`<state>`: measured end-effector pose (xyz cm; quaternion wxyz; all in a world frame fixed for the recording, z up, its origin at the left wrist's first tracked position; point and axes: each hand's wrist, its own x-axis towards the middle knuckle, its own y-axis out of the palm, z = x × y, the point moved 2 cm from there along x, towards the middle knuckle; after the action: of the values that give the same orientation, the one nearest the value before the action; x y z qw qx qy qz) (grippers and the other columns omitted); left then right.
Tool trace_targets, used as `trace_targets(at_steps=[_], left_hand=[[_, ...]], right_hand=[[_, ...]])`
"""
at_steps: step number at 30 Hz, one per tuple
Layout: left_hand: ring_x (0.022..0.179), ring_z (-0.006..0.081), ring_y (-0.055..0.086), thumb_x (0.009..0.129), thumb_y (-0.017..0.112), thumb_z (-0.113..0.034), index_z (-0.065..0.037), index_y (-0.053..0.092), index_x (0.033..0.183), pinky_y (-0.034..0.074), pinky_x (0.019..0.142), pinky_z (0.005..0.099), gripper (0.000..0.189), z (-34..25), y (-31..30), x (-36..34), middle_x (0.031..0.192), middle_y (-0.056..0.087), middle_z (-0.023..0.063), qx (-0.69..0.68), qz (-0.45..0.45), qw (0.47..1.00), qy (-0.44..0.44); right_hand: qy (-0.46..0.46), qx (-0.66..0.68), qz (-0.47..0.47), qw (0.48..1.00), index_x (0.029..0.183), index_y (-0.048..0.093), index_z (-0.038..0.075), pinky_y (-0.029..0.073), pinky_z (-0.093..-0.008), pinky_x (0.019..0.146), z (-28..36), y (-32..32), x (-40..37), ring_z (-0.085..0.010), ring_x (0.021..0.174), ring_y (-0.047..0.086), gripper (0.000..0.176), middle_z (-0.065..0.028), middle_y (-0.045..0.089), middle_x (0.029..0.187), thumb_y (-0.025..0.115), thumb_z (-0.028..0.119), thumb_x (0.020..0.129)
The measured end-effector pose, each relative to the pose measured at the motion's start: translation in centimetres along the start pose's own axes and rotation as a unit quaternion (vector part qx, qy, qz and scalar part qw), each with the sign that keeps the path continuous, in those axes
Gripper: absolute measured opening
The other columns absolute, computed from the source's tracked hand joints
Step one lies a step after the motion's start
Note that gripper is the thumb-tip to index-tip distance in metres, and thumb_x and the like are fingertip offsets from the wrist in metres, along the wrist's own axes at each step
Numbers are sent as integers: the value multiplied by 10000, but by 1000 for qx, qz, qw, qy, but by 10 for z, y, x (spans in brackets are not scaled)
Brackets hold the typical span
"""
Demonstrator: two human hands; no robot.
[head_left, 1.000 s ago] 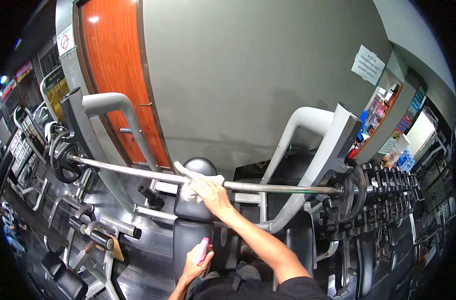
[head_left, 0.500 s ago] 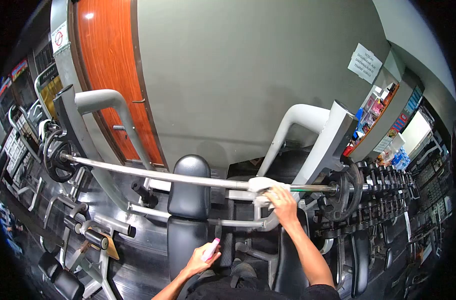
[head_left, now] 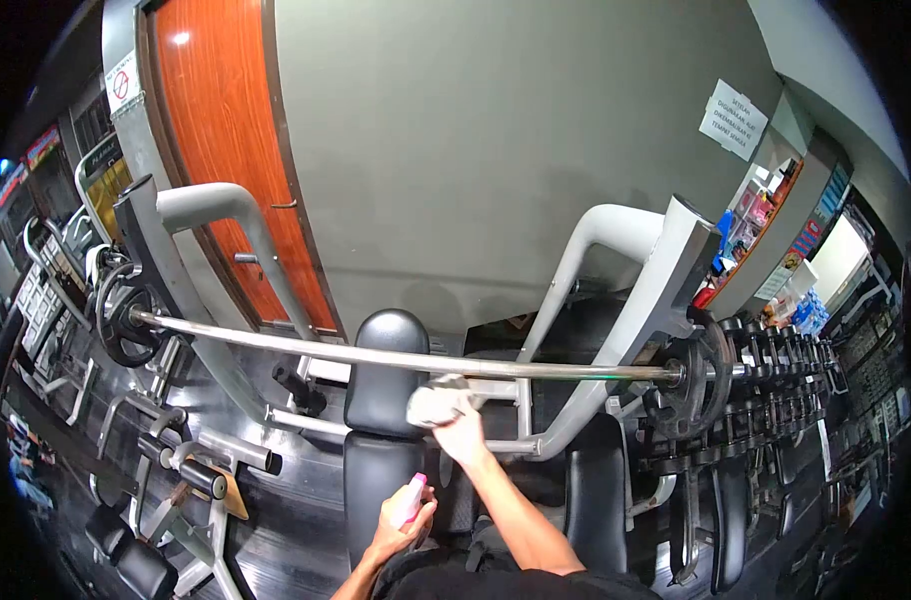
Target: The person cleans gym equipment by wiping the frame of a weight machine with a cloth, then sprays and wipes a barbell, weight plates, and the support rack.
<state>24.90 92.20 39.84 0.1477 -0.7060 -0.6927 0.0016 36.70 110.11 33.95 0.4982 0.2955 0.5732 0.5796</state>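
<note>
My right hand (head_left: pixel 462 436) is closed on a crumpled whitish cloth (head_left: pixel 438 404), just below the barbell's shaft and beside the bench. The long steel barbell (head_left: pixel 536 370) lies across the rack with black weight plates (head_left: pixel 706 375) at its right end and more plates (head_left: pixel 126 325) at its left. Lower down, my left hand (head_left: pixel 400 530) grips a small pink-and-white bottle (head_left: pixel 411 500) over the bench seat. The black padded bench (head_left: pixel 386 385) stands under the bar. Part of the bottle is hidden by my fingers.
Grey rack uprights (head_left: pixel 641 290) rise on both sides in front of a grey wall (head_left: pixel 456 150) with a wooden door (head_left: pixel 226 150). A dumbbell rack (head_left: pixel 766 400) stands right, and a padded machine (head_left: pixel 176 465) stands left. Another black pad (head_left: pixel 596 490) is close by my right.
My right hand has come off the bar with the cloth and moved left and down to beside the bench. My left hand still holds the bottle, slightly lower in view.
</note>
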Motion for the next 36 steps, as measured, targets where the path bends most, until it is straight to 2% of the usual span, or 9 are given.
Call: trace_targets(at_steps=[6,11,14,19,23,27,31,34,36], left_hand=[[788,186,649,826,669,-86,11,604,1020,510,739,307,227,-11,-13,-5,861,662,97,18,-24,998,-48],[790,160,643,833,671,-96,8,604,1036,504,726,280,238,9,-13,-14,871,665,92,-13,-54,997,-53],[792,150,639,837,669,-93,17,603,1036,502,727,272,237,5,-10,-12,872,664,86,-75,-24,990,-115],[788,135,628,842,664,-83,32,599,1029,499,726,269,229,-2,-11,-2,862,658,75,-17,-14,998,-52],[725,115,616,848,657,-77,30,593,1036,497,669,255,226,-3,-10,-1,842,647,63,-93,-23,987,-128],[639,86,589,856,645,-67,25,583,1047,480,590,232,222,-7,-8,6,828,636,51,-67,-19,993,-99],[725,115,611,847,658,-82,27,590,1030,493,675,254,224,-13,-5,6,838,642,58,-85,-20,989,-118],[794,137,619,836,671,-87,29,593,1027,491,743,272,237,-15,-3,5,845,646,70,-20,-17,998,-65],[799,145,622,831,673,-82,27,595,1037,490,752,274,247,-14,-2,1,852,648,80,-17,-21,998,-62]], right_hand=[[27,110,-41,993,1094,549,29,475,-409,900,-38,34,51,-254,984,589,219,-111,617,1059,475,150,927],[7,104,-139,985,987,559,11,540,-393,807,30,19,7,-247,878,639,174,-130,646,955,463,151,950],[16,194,-75,978,989,556,-70,541,-397,845,87,10,-16,-280,886,647,205,-189,643,970,432,88,951],[-79,191,-35,978,1019,574,-78,530,-395,877,144,-5,-54,-282,980,631,238,-202,640,1029,422,93,951],[-192,56,-34,979,1097,561,-1,484,-383,922,152,4,-90,-244,1040,604,271,-119,627,1117,464,215,964],[-148,-113,-39,982,1282,479,47,420,-411,990,112,69,-106,-234,1134,543,406,-84,551,1253,549,222,922],[-302,-454,12,838,1264,474,-14,456,-367,919,94,88,-43,-234,1086,574,397,-105,579,1204,558,99,893],[-363,-771,37,522,1276,458,1,485,-345,850,77,155,12,-297,1009,611,435,-207,579,1168,564,67,859],[-245,-836,120,476,1275,476,47,470,-362,871,55,165,50,-335,1043,591,417,-238,558,1180,554,153,879]])
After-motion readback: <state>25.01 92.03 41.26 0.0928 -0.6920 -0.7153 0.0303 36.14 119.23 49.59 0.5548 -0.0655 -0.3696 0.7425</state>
